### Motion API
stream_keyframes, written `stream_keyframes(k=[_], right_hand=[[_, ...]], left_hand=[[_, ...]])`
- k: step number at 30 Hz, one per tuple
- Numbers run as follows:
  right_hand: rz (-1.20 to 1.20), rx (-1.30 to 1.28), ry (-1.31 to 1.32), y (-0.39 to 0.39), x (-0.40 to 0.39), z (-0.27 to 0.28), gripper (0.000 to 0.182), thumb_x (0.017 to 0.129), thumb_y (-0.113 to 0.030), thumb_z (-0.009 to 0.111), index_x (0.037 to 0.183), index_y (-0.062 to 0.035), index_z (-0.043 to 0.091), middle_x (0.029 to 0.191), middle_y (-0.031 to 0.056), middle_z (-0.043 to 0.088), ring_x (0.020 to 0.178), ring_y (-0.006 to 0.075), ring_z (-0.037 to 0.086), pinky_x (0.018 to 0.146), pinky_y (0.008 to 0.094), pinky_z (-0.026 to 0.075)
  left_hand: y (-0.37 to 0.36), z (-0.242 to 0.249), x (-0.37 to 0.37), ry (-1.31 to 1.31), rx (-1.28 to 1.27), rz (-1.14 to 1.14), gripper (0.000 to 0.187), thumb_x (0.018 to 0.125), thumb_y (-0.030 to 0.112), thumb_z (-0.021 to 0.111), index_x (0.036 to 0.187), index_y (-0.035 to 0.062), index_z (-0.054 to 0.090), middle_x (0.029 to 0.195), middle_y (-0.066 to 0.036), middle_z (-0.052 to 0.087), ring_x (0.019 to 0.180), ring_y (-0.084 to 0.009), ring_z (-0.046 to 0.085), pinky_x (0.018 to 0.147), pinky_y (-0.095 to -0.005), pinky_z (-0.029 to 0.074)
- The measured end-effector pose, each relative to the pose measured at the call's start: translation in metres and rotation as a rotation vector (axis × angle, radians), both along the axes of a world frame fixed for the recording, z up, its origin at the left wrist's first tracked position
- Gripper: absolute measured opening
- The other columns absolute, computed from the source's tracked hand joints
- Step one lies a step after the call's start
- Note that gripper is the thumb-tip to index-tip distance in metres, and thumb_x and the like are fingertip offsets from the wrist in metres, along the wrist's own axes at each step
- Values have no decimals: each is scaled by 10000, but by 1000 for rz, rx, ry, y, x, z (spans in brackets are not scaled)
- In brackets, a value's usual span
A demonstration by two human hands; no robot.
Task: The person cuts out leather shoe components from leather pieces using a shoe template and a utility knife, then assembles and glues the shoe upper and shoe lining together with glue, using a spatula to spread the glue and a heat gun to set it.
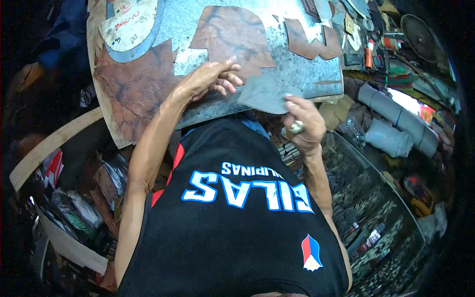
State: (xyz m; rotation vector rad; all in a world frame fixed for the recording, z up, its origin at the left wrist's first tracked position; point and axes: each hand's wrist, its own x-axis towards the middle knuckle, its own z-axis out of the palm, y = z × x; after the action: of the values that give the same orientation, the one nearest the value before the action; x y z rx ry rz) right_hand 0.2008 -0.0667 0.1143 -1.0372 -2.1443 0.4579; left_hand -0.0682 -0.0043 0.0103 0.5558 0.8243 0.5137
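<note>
A grey leather piece [264,94] lies at the near edge of the metal-topped work board [297,69]. My right hand [303,123], with a ring on one finger, grips its near corner. My left hand [213,79] rests on the board just left of the piece, fingertips touching its edge. A large brown leather cutout [230,34] lies beyond my left hand. More brown leather [136,86] covers the board's left part.
A round paper pattern [131,22] with red writing lies at the board's far left. Brown leather scraps [311,42] sit at the far right, tools and an orange bottle [368,54] beyond. Grey rolls [396,119] lie right. A glass case [366,198] stands below.
</note>
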Motion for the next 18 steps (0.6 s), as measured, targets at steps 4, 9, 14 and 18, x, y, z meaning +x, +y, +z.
stream_keyframes(k=[4, 9, 14, 18], right_hand=[[260, -133, -19, 20, -1, -26, 347, 661, 42, 710, 998, 13, 631, 1083, 176, 686, 889, 309, 698, 738, 364, 567], [306, -142, 67, 33, 15, -40, 353, 680, 42, 718, 1017, -4, 625, 1071, 164, 691, 869, 297, 702, 712, 359, 567], [402, -163, 135, 49, 15, -31, 325, 690, 34, 720, 999, -21, 633, 1034, 153, 697, 851, 286, 705, 688, 348, 566], [132, -366, 35, 78, 13, -37, 197, 812, 22, 655, 1001, -29, 667, 875, 140, 691, 780, 236, 683, 692, 331, 535]], left_hand=[[-19, -4, -1, 27, 87, 138, 411, 978, 258, 597, 1268, -23, 525, 964, -98, 676, 758, -98, 635, 622, -190, 518], [-49, -4, 4, 297, 21, 280, 503, 964, 297, 617, 1323, -33, 497, 1017, -71, 647, 763, -90, 627, 632, -194, 520], [-69, 6, 25, 176, -79, 368, 459, 981, 244, 570, 1352, -16, 500, 1007, -51, 640, 794, -101, 617, 702, -247, 530], [-74, 4, 27, 267, 145, 230, 316, 985, 186, 536, 1233, 8, 618, 926, -45, 653, 761, -115, 614, 710, -257, 510]])
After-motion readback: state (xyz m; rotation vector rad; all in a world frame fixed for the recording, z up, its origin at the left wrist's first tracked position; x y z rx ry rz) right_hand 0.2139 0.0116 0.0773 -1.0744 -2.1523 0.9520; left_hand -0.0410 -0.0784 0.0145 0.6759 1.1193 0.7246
